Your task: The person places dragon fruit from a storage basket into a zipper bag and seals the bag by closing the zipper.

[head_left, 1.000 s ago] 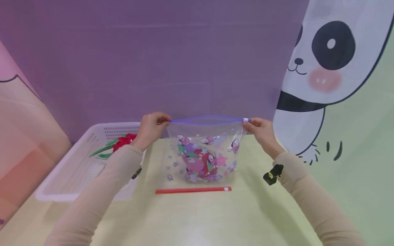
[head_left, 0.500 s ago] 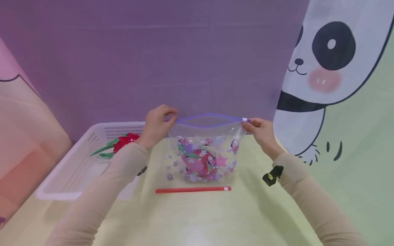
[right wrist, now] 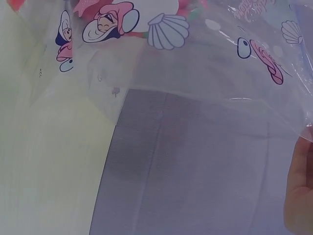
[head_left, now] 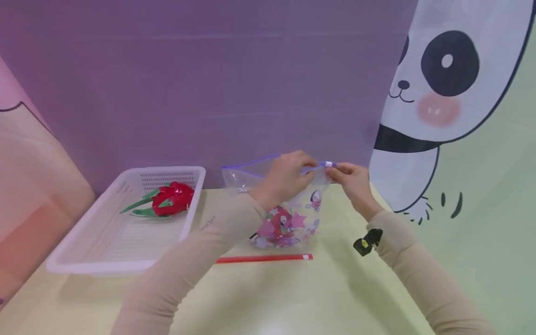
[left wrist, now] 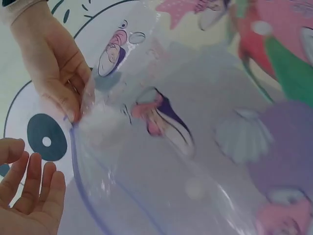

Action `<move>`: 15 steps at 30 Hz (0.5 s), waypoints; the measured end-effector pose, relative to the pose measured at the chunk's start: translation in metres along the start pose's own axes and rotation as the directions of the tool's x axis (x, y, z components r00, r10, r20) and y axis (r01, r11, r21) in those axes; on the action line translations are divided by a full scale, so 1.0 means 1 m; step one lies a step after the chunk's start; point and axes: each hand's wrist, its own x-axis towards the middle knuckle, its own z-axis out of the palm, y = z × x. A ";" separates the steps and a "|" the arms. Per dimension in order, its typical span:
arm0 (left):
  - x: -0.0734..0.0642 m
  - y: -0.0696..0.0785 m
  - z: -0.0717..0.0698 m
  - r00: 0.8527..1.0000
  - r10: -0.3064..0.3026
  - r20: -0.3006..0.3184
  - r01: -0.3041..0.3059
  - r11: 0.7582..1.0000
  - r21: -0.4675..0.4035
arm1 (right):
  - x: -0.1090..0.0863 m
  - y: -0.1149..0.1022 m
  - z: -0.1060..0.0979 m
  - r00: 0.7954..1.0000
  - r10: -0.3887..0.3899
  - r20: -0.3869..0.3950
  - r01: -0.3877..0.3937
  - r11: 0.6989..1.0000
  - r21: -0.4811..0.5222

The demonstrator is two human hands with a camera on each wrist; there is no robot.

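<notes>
A clear zip bag (head_left: 307, 218) with pink cartoon prints stands upright on the table, its purple zip rim (head_left: 247, 163) gaping at the left. A red and green thing shows through its wall. My right hand (head_left: 351, 181) pinches the top right corner, beside the white slider (head_left: 328, 164). My left hand (head_left: 289, 174) is close to that slider, in front of the bag, and hides part of the rim. In the left wrist view the fingers of my left hand (left wrist: 34, 196) are extended with nothing between them, just off the rim.
A white plastic basket (head_left: 54, 260) stands at the left, with a red flower-like thing (head_left: 173, 197) with green leaves inside. A red strip (head_left: 264, 258) with a white end piece lies in front of the bag. A purple cloth (head_left: 209, 83) hangs behind the table.
My left hand has let go of the bag's top left corner and moved right along the rim to near the slider. My right hand keeps its pinch on the right corner.
</notes>
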 end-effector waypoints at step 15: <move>0.034 -0.005 0.030 0.992 0.030 0.119 -0.046 0.989 0.139 | -0.006 -0.001 0.003 0.998 -0.055 0.004 0.055 0.998 -0.041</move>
